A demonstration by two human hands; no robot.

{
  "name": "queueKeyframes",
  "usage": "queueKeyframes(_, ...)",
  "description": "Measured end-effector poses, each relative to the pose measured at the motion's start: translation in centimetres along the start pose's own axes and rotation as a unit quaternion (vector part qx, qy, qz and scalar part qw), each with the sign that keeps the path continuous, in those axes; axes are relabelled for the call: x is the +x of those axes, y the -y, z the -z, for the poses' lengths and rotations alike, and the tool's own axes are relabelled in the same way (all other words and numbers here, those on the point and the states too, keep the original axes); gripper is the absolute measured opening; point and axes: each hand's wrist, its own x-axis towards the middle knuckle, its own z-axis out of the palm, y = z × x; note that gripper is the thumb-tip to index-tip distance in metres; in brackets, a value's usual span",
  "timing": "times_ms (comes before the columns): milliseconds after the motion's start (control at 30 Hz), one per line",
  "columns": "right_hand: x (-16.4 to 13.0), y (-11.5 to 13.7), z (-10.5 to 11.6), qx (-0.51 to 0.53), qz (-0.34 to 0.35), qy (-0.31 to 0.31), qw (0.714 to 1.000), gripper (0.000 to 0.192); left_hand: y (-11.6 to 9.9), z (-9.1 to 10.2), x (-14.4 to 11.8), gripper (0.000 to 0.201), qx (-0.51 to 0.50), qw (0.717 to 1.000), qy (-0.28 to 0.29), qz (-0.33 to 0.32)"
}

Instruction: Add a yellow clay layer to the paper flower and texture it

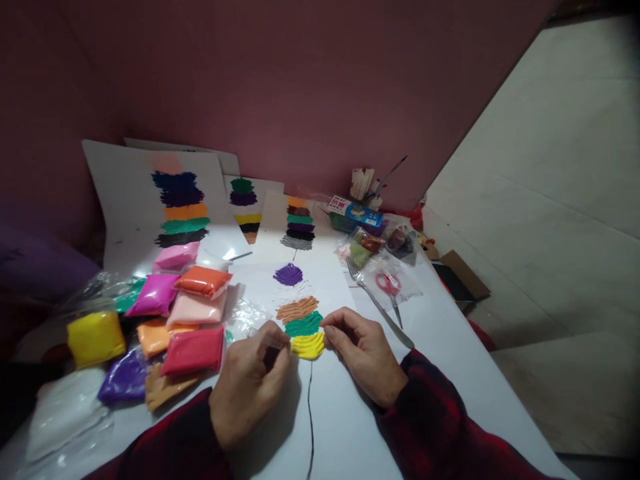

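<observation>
A white sheet (345, 427) lies in front of me with stacked clay bands: purple (288, 274), white, tan (297, 309), green (303, 325) and yellow (307, 345), above a thin black line (311, 407). My left hand (250, 387) rests beside the yellow band with its fingers curled, pinching something small and dark that I cannot make out. My right hand (363, 353) touches the right edge of the yellow band with thumb and fingertips together.
Several bagged clay packs (193, 350) in many colours lie at the left. A metal fork (377, 303) and red-handled scissors (390, 287) lie at the right. Finished colour sheets (180, 207) lean on the wall beside a small box (356, 213). The table edge drops off on the right.
</observation>
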Motion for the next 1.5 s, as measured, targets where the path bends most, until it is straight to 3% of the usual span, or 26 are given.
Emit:
queueKeyframes(500,0.02,-0.12,0.04,0.001,0.001,-0.002,1.0,0.011,-0.46,0.13,0.24,0.015,0.093,0.995,0.002,-0.019)
queueKeyframes(1500,0.0,-0.12,0.03,0.003,-0.001,-0.005,1.0,0.012,-0.13,0.1,0.11,0.013,0.115,0.993,-0.008,0.011)
